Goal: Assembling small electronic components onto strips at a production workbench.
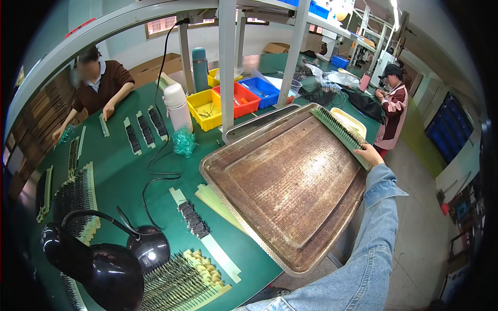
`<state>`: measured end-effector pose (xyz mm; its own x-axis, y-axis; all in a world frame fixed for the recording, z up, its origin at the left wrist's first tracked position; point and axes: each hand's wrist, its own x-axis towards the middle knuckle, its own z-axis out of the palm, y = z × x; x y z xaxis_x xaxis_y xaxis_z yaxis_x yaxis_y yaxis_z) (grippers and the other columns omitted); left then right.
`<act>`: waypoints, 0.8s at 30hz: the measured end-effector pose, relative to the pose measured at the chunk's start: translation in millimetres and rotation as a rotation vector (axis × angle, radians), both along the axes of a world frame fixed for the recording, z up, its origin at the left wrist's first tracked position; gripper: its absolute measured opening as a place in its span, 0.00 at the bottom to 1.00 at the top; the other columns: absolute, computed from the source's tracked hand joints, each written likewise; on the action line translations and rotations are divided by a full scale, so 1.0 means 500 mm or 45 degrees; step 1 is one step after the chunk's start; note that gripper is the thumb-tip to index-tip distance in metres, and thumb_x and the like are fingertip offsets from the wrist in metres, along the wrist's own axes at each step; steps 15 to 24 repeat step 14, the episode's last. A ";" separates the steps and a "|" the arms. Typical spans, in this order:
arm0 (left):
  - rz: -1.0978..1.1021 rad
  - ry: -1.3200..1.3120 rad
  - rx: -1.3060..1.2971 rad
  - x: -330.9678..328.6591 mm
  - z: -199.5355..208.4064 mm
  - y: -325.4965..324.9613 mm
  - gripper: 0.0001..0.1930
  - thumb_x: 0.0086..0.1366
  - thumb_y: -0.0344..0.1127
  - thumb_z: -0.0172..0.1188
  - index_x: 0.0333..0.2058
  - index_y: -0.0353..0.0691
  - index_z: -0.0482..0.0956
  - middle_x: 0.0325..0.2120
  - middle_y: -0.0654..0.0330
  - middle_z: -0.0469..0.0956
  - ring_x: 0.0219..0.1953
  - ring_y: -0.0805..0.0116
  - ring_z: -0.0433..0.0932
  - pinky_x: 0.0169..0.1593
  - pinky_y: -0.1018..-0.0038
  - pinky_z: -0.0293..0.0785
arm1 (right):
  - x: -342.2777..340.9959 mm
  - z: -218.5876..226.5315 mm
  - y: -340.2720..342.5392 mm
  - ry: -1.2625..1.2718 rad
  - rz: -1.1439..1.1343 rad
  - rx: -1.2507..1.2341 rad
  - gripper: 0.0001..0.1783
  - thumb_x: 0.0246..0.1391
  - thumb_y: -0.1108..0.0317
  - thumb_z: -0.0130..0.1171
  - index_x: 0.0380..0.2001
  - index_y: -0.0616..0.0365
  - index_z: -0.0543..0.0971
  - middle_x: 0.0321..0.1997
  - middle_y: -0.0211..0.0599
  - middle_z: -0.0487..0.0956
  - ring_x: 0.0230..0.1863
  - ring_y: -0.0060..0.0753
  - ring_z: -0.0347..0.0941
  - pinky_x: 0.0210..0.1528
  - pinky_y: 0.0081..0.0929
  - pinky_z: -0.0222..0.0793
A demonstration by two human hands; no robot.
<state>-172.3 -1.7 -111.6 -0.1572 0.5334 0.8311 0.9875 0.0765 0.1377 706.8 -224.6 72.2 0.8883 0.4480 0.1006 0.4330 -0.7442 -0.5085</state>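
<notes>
My right hand (369, 155) reaches to the right side of a large brown perforated metal tray (280, 181). Its fingers are closed on the near end of a pale green strip (337, 127) lined with a row of dark, thin pieces. The strip lies along the tray's right edge, its far end near the far corner. Apart from this strip, the tray's brown surface is bare. My denim sleeve (376, 228) runs up from the lower edge. My left hand is out of the picture.
A black desk lamp (98, 264) stands at the lower left beside stacked strips (181, 280) with dark wires. Yellow (206, 110), red (237, 99) and blue bins (260, 92) sit beyond, near a pink bottle (178, 108). White shelf posts (226, 62) rise behind the tray. Two people work nearby.
</notes>
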 end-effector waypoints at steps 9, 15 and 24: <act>-0.063 -0.065 0.025 0.181 0.211 -0.014 0.22 0.62 0.49 0.49 0.36 0.30 0.73 0.37 0.45 0.74 0.40 0.48 0.73 0.42 0.58 0.71 | -0.117 0.051 -0.005 1.152 0.130 0.751 0.20 0.54 0.68 0.54 0.47 0.70 0.66 0.38 0.51 0.76 0.24 0.26 0.72 0.27 0.20 0.73; -0.453 -0.275 -0.239 0.155 0.224 -0.034 0.25 0.62 0.51 0.49 0.45 0.32 0.68 0.48 0.46 0.66 0.48 0.50 0.68 0.51 0.50 0.62 | -0.172 0.050 -0.001 1.202 0.152 0.770 0.23 0.53 0.65 0.55 0.49 0.67 0.65 0.38 0.50 0.76 0.23 0.24 0.73 0.22 0.15 0.73; -0.453 -0.275 -0.239 0.155 0.224 -0.034 0.25 0.62 0.51 0.49 0.45 0.32 0.68 0.48 0.46 0.66 0.48 0.50 0.68 0.51 0.50 0.62 | -0.172 0.050 -0.001 1.202 0.152 0.770 0.23 0.53 0.65 0.55 0.49 0.67 0.65 0.38 0.50 0.76 0.23 0.24 0.73 0.22 0.15 0.73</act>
